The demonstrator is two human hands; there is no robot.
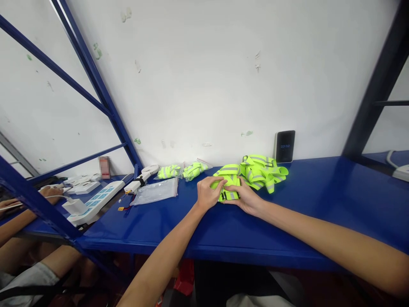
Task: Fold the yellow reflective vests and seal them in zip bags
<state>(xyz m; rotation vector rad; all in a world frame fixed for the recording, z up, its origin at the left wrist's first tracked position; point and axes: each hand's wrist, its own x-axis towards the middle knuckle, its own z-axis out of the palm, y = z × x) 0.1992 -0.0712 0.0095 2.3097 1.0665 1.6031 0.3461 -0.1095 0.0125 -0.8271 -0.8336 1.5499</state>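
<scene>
Both my hands hold one folded bundle of neon-yellow reflective strap point(230, 170) with grey stripes and a black buckle piece, just above the blue table. My left hand point(209, 192) pinches its left side, thumb on top. From the right, my right hand point(247, 197) grips it with the thumb across the front and fingers beneath. Right behind lies a loose heap of the same reflective strap point(263, 170). Further left, two bagged reflective straps point(169, 171) rest by the wall, and a clear zip bag point(156, 192) lies flat in front of them.
A phone-like device point(285, 146) leans upright on the wall. Left on the blue table point(143, 228) are a white handheld fan point(140, 181) and small wires with a yellow connector point(121, 209). Past the blue frame post point(92, 76) are a power strip point(97, 202) and another person's hands point(49, 192).
</scene>
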